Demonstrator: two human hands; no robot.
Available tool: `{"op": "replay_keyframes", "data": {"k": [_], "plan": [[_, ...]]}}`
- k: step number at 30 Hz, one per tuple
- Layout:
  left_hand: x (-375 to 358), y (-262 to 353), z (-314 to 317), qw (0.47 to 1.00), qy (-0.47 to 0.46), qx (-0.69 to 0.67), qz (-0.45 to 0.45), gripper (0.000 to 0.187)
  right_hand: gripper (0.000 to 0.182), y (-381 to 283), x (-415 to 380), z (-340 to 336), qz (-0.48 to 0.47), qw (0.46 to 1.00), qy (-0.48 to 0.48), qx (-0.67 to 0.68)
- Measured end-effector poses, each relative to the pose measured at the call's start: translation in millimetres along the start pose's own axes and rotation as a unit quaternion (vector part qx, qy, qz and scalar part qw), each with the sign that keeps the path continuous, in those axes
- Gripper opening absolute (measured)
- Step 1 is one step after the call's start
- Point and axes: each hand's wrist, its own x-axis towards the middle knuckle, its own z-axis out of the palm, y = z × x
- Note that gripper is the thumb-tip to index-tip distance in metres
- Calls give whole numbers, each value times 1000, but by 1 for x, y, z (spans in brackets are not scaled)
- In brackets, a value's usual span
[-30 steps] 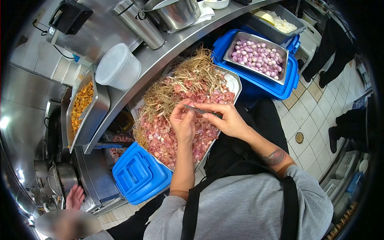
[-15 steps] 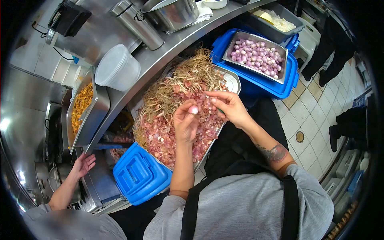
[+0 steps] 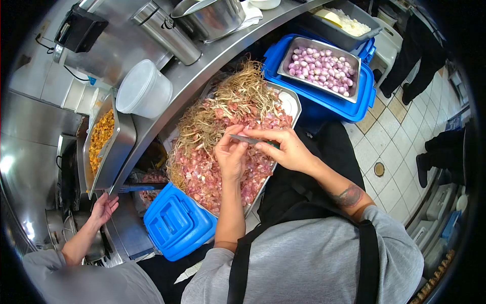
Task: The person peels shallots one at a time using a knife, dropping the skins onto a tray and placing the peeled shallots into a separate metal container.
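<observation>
My left hand (image 3: 231, 154) is closed, fingertips pinched round a small shallot that is now almost wholly covered by fingers and blade. My right hand (image 3: 289, 150) grips a small knife (image 3: 245, 138), its dark blade lying across the left fingertips. Both hands meet above a wide tray (image 3: 297, 99) heaped with pinkish shallot skins (image 3: 212, 177). Dry, stringy shallot roots (image 3: 200, 119) cover the heap's far and left side. Beyond my right hand, a steel pan (image 3: 358, 83) holds peeled purple-white shallots (image 3: 321, 70).
The pan rests on a blue-lidded bin (image 3: 281, 66); another blue lid (image 3: 177, 220) is at lower left. A steel counter (image 3: 190, 76) carries a plastic tub (image 3: 144, 88) and a pan of yellow-orange food (image 3: 103, 137). A co-worker's hand (image 3: 104, 207) touches the counter edge. Other people stand right.
My right hand has moved left, bringing the knife against the shallot in my left hand. The shallot, plainly visible before, is now mostly hidden. The view has shifted slightly.
</observation>
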Motion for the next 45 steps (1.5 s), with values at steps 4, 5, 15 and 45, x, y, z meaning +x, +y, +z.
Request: {"op": "replay_keyframes", "data": {"k": [4, 5, 15, 45], "plan": [[0, 1, 1, 999, -10, 37, 13, 32, 30, 5, 0, -1, -28, 999, 2, -22], [-1, 1, 1, 999, -6, 42, 7, 32, 30, 5, 0, -2, -32, 999, 4, -25], [0, 3, 0, 997, -11, 74, 6, 32, 31, 16, 1, -4, -26, 999, -14, -20], [4, -11, -12, 987, 156, 1, 30, 36, 40, 42, 39, 17, -5, 1000, -17, -10]]}}
